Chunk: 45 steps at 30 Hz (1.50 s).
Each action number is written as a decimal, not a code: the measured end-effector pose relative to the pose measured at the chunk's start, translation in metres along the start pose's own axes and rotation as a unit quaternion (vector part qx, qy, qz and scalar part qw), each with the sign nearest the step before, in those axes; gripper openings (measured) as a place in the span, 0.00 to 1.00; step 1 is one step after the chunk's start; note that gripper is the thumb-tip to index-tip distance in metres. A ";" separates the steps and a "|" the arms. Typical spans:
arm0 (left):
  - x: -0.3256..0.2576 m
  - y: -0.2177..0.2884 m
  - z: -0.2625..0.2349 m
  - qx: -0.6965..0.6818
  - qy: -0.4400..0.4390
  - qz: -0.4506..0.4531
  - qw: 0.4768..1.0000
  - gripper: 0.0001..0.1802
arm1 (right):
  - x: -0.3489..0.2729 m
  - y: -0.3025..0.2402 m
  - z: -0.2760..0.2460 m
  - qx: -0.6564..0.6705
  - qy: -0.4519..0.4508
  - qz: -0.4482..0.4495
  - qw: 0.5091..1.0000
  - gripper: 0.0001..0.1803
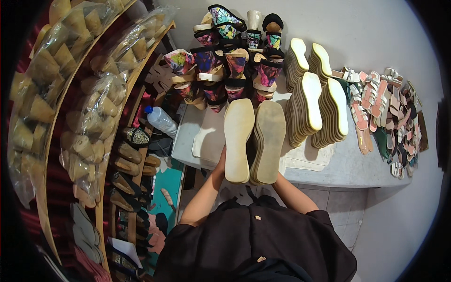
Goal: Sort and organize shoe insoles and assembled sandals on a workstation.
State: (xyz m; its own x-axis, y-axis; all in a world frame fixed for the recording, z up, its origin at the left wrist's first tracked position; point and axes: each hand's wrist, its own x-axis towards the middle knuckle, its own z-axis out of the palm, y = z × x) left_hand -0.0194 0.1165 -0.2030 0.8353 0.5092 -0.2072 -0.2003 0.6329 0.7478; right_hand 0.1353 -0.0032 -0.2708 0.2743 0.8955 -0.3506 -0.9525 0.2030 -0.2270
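Note:
Two side-by-side stacks of foot-shaped shoe soles are raised in front of my body at the table's near edge. The left stack [238, 136] has a pale cream top sole; the right stack [268, 141] has a greyer, tan top. My left hand [222, 160] is against the outer side of the left stack, its fingers mostly hidden behind it. My right forearm [295, 193] runs up to the heel end of the right stack, which covers that hand. Both hands appear closed around the stacks from below and the sides.
On the grey table [300, 176], more sole stacks [307, 105] stand to the right. Behind are patterned wedge shoes [235, 63]; a pile of sandals [387, 108] fills the right end. Left are shelves with bagged wedge heels [87, 127] and a water bottle [161, 121].

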 end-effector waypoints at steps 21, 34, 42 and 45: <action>0.002 -0.018 -0.039 -0.243 0.000 -0.086 0.966 0.23 | 0.001 0.019 -0.032 -0.105 0.059 -0.082 0.989 0.28; -0.007 -0.021 -0.051 -0.271 -0.066 -0.080 0.957 0.22 | 0.011 0.042 -0.056 -0.171 0.079 -0.094 0.978 0.28; -0.028 0.014 -0.048 -0.212 0.034 -0.072 0.974 0.22 | 0.023 0.071 -0.062 -0.212 0.082 -0.091 0.970 0.28; -0.037 0.021 -0.061 -0.306 -0.007 -0.082 0.948 0.23 | 0.034 0.088 -0.061 -0.228 0.080 -0.088 0.966 0.28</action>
State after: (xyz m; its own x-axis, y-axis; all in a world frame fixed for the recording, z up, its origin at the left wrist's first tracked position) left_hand -0.0856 0.1469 -0.2188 0.8869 0.3688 -0.2783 -0.3225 0.9255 0.1986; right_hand 0.0692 0.0211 -0.3576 0.4784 0.7830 -0.3977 -0.7420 0.1182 -0.6598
